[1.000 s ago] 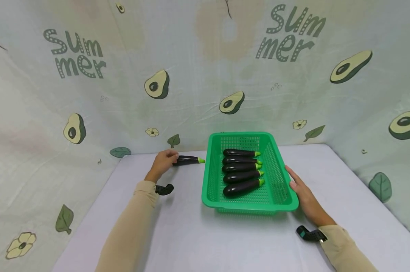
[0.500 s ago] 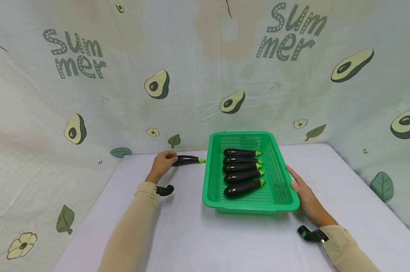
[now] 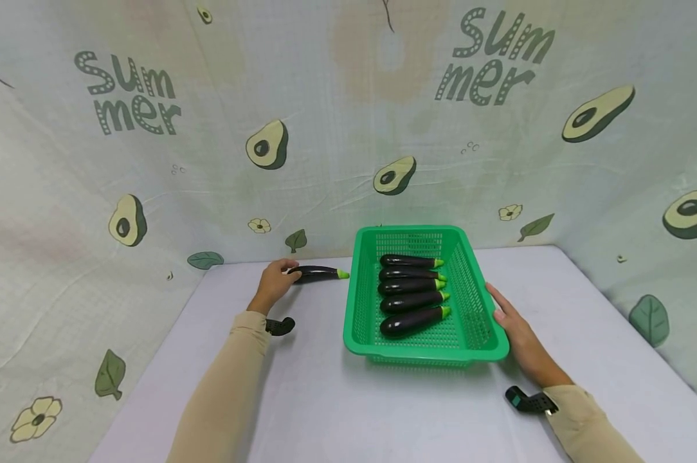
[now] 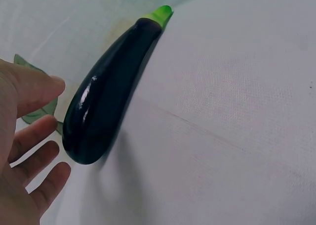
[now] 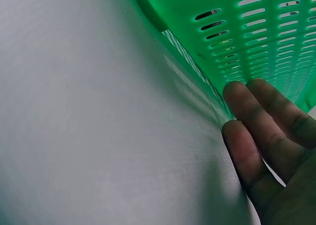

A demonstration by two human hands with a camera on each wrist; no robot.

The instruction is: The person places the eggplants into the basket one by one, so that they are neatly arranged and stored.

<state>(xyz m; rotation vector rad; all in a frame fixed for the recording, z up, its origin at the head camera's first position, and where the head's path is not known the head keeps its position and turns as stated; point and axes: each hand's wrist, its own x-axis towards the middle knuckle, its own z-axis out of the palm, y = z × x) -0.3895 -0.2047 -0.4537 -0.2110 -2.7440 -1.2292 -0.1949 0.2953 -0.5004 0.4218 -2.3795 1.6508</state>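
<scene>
One dark purple eggplant with a green stem lies on the table, left of a green plastic basket. Close to its rounded end is my left hand. In the left wrist view the thumb and fingers of that left hand are spread apart, with a gap between them and the eggplant. My right hand is at the basket's right side. Its extended fingers touch the slotted outer wall in the right wrist view; the thumb is hidden there.
Several more eggplants lie side by side inside the basket, stems to the right. A white cloth covers the table. Behind it hangs a printed fabric backdrop with avocados and lettering.
My left hand has drawn back slightly to the left from the eggplant, so more of its rounded end shows. The eggplant, the basket and my right hand stay in place.
</scene>
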